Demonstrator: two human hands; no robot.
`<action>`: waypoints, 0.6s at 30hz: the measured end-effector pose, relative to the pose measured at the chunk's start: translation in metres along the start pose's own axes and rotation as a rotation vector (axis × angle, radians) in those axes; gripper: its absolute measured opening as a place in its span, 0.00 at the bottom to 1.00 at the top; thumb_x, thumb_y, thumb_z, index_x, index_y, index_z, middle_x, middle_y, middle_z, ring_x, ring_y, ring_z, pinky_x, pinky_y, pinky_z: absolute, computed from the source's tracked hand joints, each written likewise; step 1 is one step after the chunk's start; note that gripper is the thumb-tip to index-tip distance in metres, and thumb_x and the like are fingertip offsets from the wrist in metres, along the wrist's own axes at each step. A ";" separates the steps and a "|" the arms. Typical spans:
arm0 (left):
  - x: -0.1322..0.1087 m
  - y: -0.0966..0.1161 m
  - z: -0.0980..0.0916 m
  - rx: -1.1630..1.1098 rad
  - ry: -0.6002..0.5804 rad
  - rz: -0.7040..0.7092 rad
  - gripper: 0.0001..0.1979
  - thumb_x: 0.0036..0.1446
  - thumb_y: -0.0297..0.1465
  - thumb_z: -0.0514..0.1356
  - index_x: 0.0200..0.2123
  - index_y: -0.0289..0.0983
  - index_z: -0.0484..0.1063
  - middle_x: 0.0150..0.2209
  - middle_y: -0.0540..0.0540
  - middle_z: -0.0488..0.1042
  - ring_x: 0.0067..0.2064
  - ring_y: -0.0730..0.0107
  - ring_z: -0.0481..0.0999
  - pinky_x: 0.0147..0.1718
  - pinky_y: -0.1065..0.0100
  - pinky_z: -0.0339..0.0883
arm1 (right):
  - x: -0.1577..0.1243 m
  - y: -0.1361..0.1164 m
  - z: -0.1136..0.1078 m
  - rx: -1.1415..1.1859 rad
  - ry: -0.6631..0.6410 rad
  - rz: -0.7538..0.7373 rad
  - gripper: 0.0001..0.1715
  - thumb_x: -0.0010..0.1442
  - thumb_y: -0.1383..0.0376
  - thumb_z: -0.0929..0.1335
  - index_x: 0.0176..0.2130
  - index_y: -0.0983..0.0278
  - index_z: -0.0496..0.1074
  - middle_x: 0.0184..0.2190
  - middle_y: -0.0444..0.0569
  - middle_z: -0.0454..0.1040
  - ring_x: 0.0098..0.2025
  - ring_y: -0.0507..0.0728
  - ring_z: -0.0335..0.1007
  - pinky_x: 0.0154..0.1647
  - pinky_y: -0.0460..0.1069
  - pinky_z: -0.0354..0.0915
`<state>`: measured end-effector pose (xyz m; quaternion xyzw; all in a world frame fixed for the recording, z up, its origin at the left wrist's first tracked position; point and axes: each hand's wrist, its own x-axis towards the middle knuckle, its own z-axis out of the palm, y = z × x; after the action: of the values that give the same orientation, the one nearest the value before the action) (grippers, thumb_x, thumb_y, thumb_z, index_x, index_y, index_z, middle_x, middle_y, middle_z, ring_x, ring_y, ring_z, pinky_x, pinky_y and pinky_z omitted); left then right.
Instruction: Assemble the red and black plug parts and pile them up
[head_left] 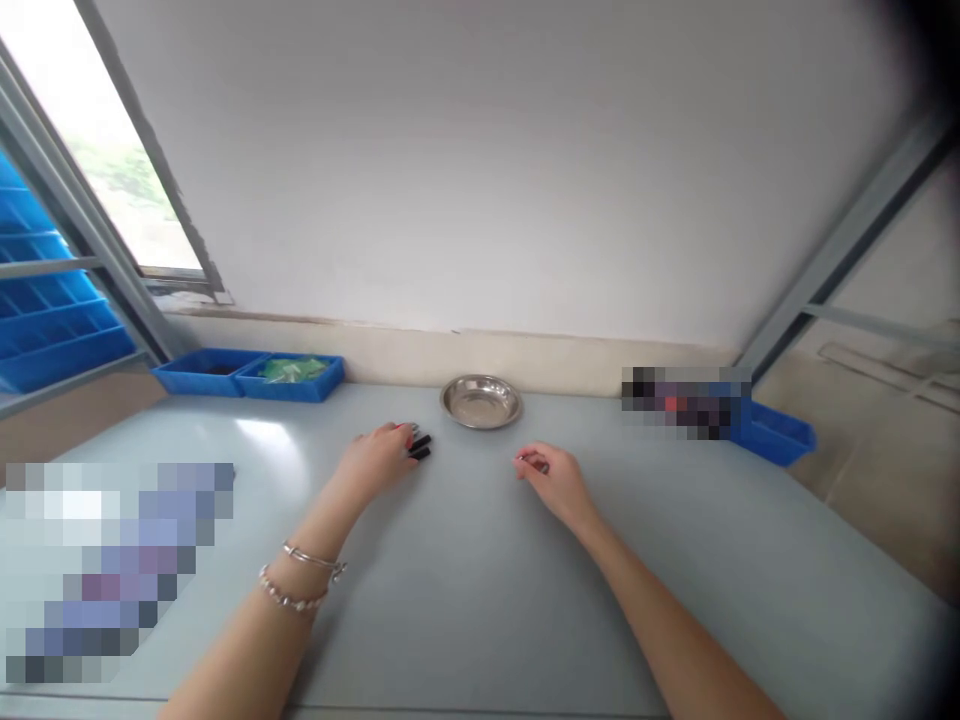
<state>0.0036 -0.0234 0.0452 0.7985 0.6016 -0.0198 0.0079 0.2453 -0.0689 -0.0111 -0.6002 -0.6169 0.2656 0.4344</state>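
My left hand [379, 462] is on the table, left of the metal dish, with its fingers curled over a small group of slender black-ended things [421, 447]. A bit of red and a silvery end show beside its fingertips; the hand hides the rest, and I cannot tell their kind. To the right of the dish, my right hand [553, 482] is closed in a pinch just above the table. Something tiny may be at its fingertips, too small to name. The shallow round metal dish [481, 420] lies beyond and between both hands.
Two blue bins [291, 385] stand at the back left, one with green plastic packets. Another blue bin [776, 432] sits at the back right beside a blurred-out item [682, 402]. A blurred long item [127, 570] lies at left. Metal frame posts and a wall bound the table.
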 end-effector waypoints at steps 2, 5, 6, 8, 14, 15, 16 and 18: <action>0.000 -0.003 0.001 -0.005 0.003 -0.004 0.09 0.49 0.34 0.53 0.35 0.40 0.65 0.40 0.44 0.71 0.36 0.62 0.71 0.29 0.68 0.60 | 0.000 -0.001 0.000 -0.001 0.004 0.010 0.07 0.49 0.63 0.63 0.28 0.64 0.67 0.20 0.46 0.72 0.24 0.53 0.68 0.30 0.47 0.62; 0.001 -0.008 0.002 -0.022 -0.037 -0.041 0.08 0.48 0.34 0.53 0.33 0.41 0.67 0.37 0.44 0.72 0.35 0.62 0.72 0.27 0.68 0.60 | -0.001 -0.005 0.000 0.003 0.005 0.033 0.07 0.49 0.63 0.63 0.28 0.64 0.67 0.21 0.46 0.72 0.24 0.52 0.68 0.30 0.47 0.62; 0.001 -0.009 0.003 -0.025 -0.050 -0.058 0.08 0.48 0.34 0.52 0.32 0.41 0.67 0.35 0.44 0.73 0.34 0.62 0.72 0.26 0.69 0.60 | -0.001 -0.006 0.000 0.008 0.007 0.036 0.07 0.49 0.63 0.63 0.28 0.64 0.67 0.21 0.47 0.73 0.25 0.53 0.68 0.30 0.47 0.62; 0.001 -0.010 0.005 -0.032 -0.057 -0.063 0.08 0.48 0.32 0.52 0.31 0.41 0.69 0.33 0.44 0.73 0.32 0.62 0.72 0.25 0.69 0.60 | -0.003 -0.009 -0.001 0.025 0.011 0.030 0.06 0.50 0.64 0.63 0.28 0.64 0.67 0.22 0.47 0.73 0.25 0.53 0.68 0.31 0.47 0.63; 0.000 -0.005 0.010 -0.035 -0.010 -0.015 0.05 0.46 0.30 0.54 0.26 0.39 0.70 0.28 0.44 0.73 0.29 0.64 0.72 0.23 0.70 0.59 | -0.003 -0.008 0.001 0.081 0.001 0.027 0.05 0.48 0.66 0.64 0.28 0.64 0.67 0.22 0.45 0.73 0.26 0.52 0.69 0.30 0.47 0.64; -0.001 -0.003 0.009 -0.023 0.001 -0.013 0.06 0.47 0.30 0.54 0.25 0.38 0.70 0.28 0.44 0.73 0.29 0.64 0.72 0.23 0.70 0.59 | -0.002 -0.008 0.002 0.092 -0.003 0.024 0.04 0.48 0.67 0.64 0.28 0.64 0.67 0.22 0.45 0.73 0.26 0.52 0.69 0.30 0.47 0.64; -0.002 0.000 0.007 -0.012 0.014 -0.004 0.06 0.48 0.30 0.53 0.25 0.38 0.70 0.29 0.43 0.73 0.29 0.64 0.72 0.24 0.70 0.59 | -0.002 -0.008 0.002 0.108 -0.012 0.023 0.05 0.47 0.67 0.64 0.29 0.64 0.68 0.22 0.45 0.73 0.26 0.52 0.69 0.30 0.47 0.64; -0.004 0.007 0.003 -0.014 0.056 0.055 0.07 0.50 0.30 0.52 0.27 0.37 0.69 0.30 0.43 0.73 0.31 0.64 0.72 0.26 0.69 0.60 | -0.001 -0.009 0.004 0.157 -0.033 0.035 0.05 0.47 0.67 0.64 0.29 0.64 0.67 0.22 0.45 0.73 0.25 0.52 0.69 0.30 0.47 0.64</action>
<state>0.0097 -0.0294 0.0421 0.8150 0.5795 0.0068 -0.0030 0.2374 -0.0709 -0.0053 -0.5707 -0.5906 0.3303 0.4652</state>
